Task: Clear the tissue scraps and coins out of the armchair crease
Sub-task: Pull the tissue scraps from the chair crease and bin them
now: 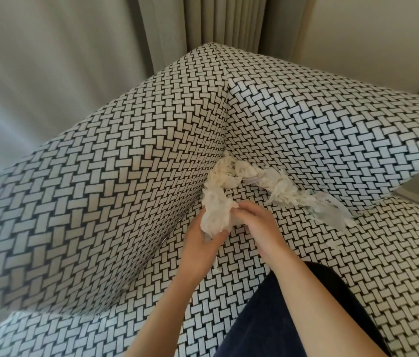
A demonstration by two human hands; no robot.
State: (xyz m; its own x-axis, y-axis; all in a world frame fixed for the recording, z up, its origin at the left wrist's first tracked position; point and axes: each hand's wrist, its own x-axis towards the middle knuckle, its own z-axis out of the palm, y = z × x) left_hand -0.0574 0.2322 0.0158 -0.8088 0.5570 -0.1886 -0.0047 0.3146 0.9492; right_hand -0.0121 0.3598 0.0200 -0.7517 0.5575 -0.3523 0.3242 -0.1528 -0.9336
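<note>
- Left hand (pixel 199 247): cupped under a crumpled white tissue wad (pixel 215 217), fingers curled round it.
- Right hand (pixel 256 219): fingertips pinch the same wad from its right side.
- Wad held just above the seat of the black-and-white basket-weave fabric armchair (pixel 100 176).
- Shredded white tissue scraps (pixel 275 184) lie wedged along the back crease.

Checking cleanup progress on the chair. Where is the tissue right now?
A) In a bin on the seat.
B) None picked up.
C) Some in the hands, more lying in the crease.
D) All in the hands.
C: the left hand and right hand hold a tissue wad, while tissue scraps lie wedged between the armchair cushions beyond it.
</note>
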